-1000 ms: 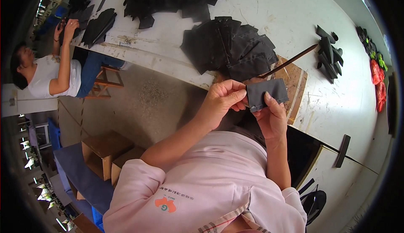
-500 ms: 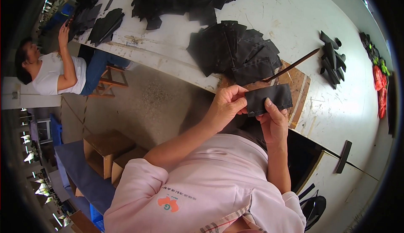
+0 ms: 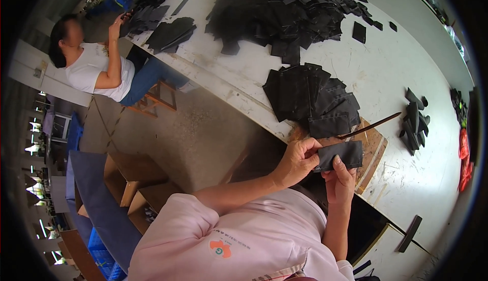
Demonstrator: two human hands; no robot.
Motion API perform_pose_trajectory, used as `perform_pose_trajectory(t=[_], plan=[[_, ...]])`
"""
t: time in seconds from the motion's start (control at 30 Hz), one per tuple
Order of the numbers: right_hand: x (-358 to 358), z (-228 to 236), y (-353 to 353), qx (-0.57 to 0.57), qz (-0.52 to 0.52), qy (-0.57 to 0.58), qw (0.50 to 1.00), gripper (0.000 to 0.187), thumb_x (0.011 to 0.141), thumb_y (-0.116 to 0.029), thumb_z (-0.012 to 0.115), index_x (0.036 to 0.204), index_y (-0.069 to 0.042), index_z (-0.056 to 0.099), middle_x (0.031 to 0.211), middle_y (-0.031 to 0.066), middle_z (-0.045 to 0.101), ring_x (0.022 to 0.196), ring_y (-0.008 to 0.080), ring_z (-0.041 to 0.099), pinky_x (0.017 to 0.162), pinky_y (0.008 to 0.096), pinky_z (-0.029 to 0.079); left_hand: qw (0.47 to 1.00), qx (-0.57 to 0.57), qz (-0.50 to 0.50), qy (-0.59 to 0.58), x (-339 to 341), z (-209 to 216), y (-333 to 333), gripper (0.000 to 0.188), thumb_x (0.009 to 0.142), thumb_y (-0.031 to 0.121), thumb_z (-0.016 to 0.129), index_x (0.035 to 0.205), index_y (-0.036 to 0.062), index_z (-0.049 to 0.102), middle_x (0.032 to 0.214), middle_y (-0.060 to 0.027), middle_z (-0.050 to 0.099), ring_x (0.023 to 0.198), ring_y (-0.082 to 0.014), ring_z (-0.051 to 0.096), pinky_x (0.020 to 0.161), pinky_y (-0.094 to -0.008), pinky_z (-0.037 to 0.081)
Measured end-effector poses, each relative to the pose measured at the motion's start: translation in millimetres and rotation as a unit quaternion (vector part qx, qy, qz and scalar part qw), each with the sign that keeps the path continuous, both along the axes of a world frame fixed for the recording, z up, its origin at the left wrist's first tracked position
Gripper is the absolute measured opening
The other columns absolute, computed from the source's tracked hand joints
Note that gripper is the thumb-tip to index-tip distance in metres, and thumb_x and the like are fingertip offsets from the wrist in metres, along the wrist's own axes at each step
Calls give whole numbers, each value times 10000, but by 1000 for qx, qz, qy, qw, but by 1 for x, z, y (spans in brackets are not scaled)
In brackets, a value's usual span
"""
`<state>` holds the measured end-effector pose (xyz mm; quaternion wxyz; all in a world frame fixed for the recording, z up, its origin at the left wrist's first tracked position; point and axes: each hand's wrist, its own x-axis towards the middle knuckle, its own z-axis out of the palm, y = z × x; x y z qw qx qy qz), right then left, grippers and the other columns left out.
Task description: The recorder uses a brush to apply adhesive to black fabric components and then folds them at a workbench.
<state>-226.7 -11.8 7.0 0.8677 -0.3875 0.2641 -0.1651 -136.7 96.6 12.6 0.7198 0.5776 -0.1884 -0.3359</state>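
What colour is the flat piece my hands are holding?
The flat piece is black, seen best in the head view.

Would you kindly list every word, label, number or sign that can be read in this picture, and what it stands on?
Pale pink shirt: a line of small dark lettering beside an orange emblem with a green mark; too small and blurred to quote.
Co-worker's white T-shirt: a small chest mark, too blurred to tell whether it holds letters.
Black rectangular piece in the left hand and right hand: no text visible.
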Motion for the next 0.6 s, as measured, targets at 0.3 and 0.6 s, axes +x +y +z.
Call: perform_pose_trajectory(t=[0.3,0.6], plan=[[-2,-7,-10,-270,-130,102,948,176,855,-171,525,710,-71,522,549,-13,466,485,53,406,450,187,324,991,24,126,-45,3,14,0,51,748,-10,564,780,-22,526,654,-34,566,577,-58,509,520,-206,427],[2,20,20,-498,-26,-39,866,404,751,-302,650,950,30,535,860,69,486,689,135,522,617,236,448,967,40,93,-235,-4,15,-7,132,693,-63,556,796,-17,487,659,-88,542,579,-117,534,524,-251,436]])
